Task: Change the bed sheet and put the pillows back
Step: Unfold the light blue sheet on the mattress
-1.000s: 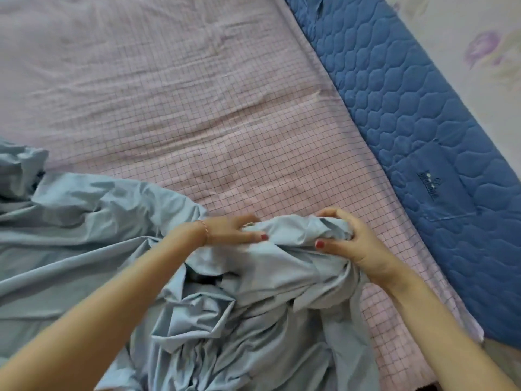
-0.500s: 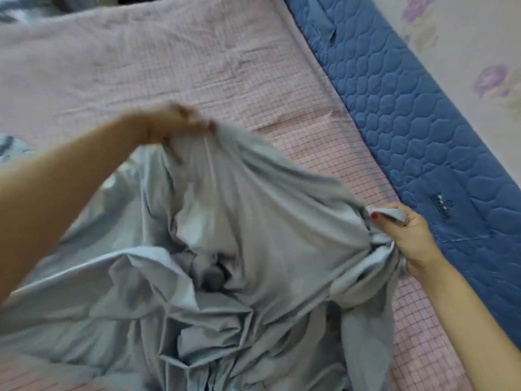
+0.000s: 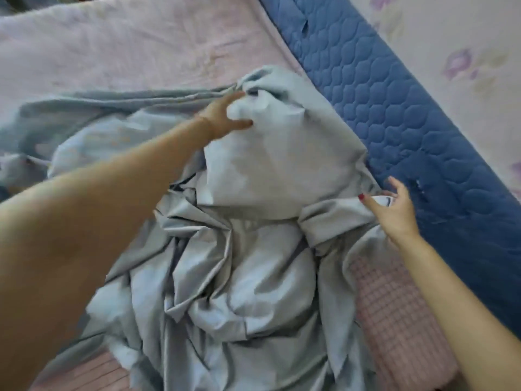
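There is a single view, from a camera worn on the person's head, looking forward and steeply down onto the bed point(image 3: 141, 52). It sits close: both forearms enter from the lower corners and the left arm fills much of the lower left. The wide lens bends the blue pad point(image 3: 408, 122) along the right into a diagonal. The wall point(image 3: 465, 38) takes the upper right corner. The sheet point(image 3: 253, 263) fills the middle. Parts are motion-blurred.

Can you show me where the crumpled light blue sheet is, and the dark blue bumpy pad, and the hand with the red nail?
light blue sheet point(image 3: 282, 153): head view, on its smooth raised part.
dark blue quilted pad point(image 3: 394, 108): head view, mid-strip.
right hand point(image 3: 394, 213): head view, on its back.
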